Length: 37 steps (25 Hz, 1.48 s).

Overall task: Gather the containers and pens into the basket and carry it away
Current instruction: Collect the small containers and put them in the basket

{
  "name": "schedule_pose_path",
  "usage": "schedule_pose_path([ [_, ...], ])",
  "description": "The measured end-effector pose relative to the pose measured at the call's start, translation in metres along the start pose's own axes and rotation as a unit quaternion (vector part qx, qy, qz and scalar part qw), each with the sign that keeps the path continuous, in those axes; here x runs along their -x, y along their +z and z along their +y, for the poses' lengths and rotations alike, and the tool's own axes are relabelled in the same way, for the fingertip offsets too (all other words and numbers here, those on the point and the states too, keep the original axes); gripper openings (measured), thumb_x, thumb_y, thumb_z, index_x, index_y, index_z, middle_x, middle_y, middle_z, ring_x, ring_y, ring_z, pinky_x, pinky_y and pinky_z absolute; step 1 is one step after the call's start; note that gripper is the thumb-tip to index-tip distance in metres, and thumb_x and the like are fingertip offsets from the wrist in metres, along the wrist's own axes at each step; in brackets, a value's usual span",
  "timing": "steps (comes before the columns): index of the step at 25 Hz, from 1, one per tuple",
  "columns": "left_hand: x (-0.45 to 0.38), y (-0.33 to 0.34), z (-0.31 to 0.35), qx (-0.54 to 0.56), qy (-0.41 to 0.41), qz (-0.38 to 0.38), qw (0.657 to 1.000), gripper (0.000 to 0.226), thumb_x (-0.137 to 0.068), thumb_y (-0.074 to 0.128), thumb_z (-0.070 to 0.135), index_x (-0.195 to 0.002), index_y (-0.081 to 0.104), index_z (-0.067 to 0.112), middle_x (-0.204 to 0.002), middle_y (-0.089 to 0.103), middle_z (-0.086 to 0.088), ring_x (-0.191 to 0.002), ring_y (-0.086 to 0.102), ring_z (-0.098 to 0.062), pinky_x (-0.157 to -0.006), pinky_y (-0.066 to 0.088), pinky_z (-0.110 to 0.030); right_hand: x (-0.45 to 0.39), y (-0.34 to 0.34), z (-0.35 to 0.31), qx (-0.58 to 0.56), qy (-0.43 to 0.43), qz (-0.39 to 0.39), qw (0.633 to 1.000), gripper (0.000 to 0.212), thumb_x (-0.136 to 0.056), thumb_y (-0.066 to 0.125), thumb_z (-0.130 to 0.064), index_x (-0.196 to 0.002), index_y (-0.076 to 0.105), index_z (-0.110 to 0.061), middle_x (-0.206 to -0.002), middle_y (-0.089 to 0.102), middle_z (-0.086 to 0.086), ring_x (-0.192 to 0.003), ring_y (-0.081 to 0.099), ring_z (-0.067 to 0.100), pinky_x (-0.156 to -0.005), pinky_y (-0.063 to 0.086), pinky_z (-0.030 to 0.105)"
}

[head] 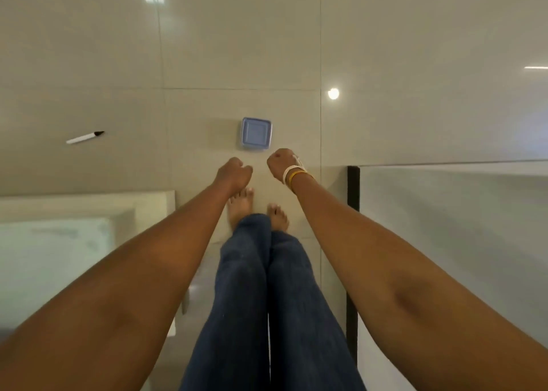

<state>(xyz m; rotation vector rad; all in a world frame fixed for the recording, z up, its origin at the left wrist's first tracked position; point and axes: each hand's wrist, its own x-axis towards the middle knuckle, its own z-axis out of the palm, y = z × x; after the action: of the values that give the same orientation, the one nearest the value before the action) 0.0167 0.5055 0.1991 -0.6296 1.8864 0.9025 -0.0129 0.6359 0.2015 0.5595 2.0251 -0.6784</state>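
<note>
Beyond both fisted hands (234, 173) (280, 164) lies a blue container (256, 133).

**Container and pen on the floor tiles**

A small square container of pale blue plastic (256, 132) lies flat on the glossy cream floor tiles, its lid on — rounded corners, a raised square panel in the lid's middle. Well apart from it, far to the left, a slim white pen with a black cap (85, 137) lies on its side — slightly slanted, its black end pointing right.
</note>
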Motion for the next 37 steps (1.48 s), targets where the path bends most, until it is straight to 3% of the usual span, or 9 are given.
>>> schedule_pose_path([
  [5,-0.199,0.033,-0.006,0.004,-0.014,0.063,0.998,0.044,-0.096,0.045,0.023,-0.134,0.044,0.002,-0.136,0.052,-0.02,-0.122,0.051,-0.035,-0.094,0.045,-0.036,-0.204,0.041,0.015,-0.04,0.021,0.027,0.999,0.049,-0.091,0.047,-0.016,-0.138,0.041,-0.008,-0.138,0.047,0.021,-0.124,0.05,0.035,-0.093,0.044,0.035],
  [9,-0.307,0.045,-0.024,0.021,-0.044,0.076,0.996,0.058,-0.096,0.049,0.025,-0.144,0.029,-0.001,-0.148,0.038,-0.021,-0.133,0.042,-0.036,-0.104,0.039,-0.038,-0.307,0.058,0.022,-0.071,0.025,-0.003,0.997,0.075,-0.089,0.054,-0.019,-0.151,0.014,-0.029,-0.151,0.029,0.016,-0.133,0.041,0.032,-0.102,0.046,0.045],
  [13,-0.332,0.06,-0.035,0.113,-0.031,0.016,0.993,0.073,-0.077,0.062,0.04,-0.136,0.043,0.002,-0.131,0.054,-0.018,-0.117,0.056,-0.036,-0.089,0.047,-0.04,-0.339,0.079,0.026,-0.065,0.019,-0.011,0.998,0.058,-0.089,0.049,-0.017,-0.142,0.032,-0.029,-0.133,0.044,0.017,-0.111,0.056,0.037,-0.094,0.051,0.045],
  [16,-0.288,0.061,-0.036,0.125,-0.062,0.012,0.99,0.055,-0.093,0.058,0.029,-0.137,0.039,0.004,-0.126,0.054,-0.02,-0.114,0.058,-0.037,-0.089,0.048,-0.043,-0.302,0.067,0.031,-0.058,0.02,0.02,0.998,0.042,-0.088,0.039,-0.009,-0.126,0.046,-0.027,-0.111,0.052,0.015,-0.088,0.055,0.035,-0.076,0.053,0.042],
  [22,-0.092,0.014,-0.019,0.114,-0.058,0.048,0.991,0.049,-0.093,0.057,0.026,-0.138,0.043,0.011,-0.129,0.059,-0.019,-0.118,0.058,-0.034,-0.1,0.049,-0.044,-0.108,0.008,0.013,-0.064,0.028,0.001,0.998,0.04,-0.083,0.038,-0.007,-0.109,0.05,-0.034,-0.11,0.059,0.016,-0.108,0.057,0.034,-0.088,0.055,0.05],
  [26,0.054,0.002,-0.011,0.129,-0.054,0.061,0.988,0.042,-0.091,0.06,0.018,-0.13,0.045,0.011,-0.123,0.061,-0.017,-0.111,0.061,-0.035,-0.091,0.051,-0.042,0.035,-0.034,-0.006,-0.039,0.006,0.017,0.999,0.048,-0.082,0.033,-0.004,-0.114,0.054,-0.032,-0.102,0.053,0.011,-0.091,0.057,0.035,-0.082,0.057,0.048],
  [32,0.19,0.003,-0.057,0.21,-0.083,0.154,0.962,0.035,-0.089,0.057,0.013,-0.123,0.049,0.011,-0.116,0.062,-0.017,-0.103,0.062,-0.033,-0.084,0.055,-0.043,0.17,-0.025,-0.034,0.061,-0.126,0.004,0.99,0.044,-0.088,0.046,-0.005,-0.125,0.057,-0.027,-0.13,0.057,0.007,-0.108,0.057,0.03,-0.076,0.044,0.03],
  [35,0.231,-0.002,-0.098,0.267,-0.1,0.214,0.934,0.032,-0.092,0.059,0.013,-0.123,0.052,0.009,-0.101,0.064,-0.011,-0.087,0.062,-0.027,-0.065,0.052,-0.032,0.21,0.007,-0.052,0.087,-0.171,-0.011,0.981,0.048,-0.087,0.05,-0.003,-0.13,0.056,-0.023,-0.138,0.053,0.007,-0.12,0.054,0.031,-0.089,0.049,0.035],
  [37,0.248,-0.012,-0.131,0.313,-0.107,0.227,0.916,0.032,-0.092,0.06,0.015,-0.122,0.052,0.01,-0.098,0.069,-0.014,-0.083,0.066,-0.028,-0.069,0.056,-0.036,0.23,0.038,-0.065,0.105,-0.181,-0.024,0.978,0.047,-0.086,0.053,-0.006,-0.131,0.055,-0.021,-0.142,0.05,0.007,-0.126,0.051,0.03,-0.098,0.048,0.037],
])
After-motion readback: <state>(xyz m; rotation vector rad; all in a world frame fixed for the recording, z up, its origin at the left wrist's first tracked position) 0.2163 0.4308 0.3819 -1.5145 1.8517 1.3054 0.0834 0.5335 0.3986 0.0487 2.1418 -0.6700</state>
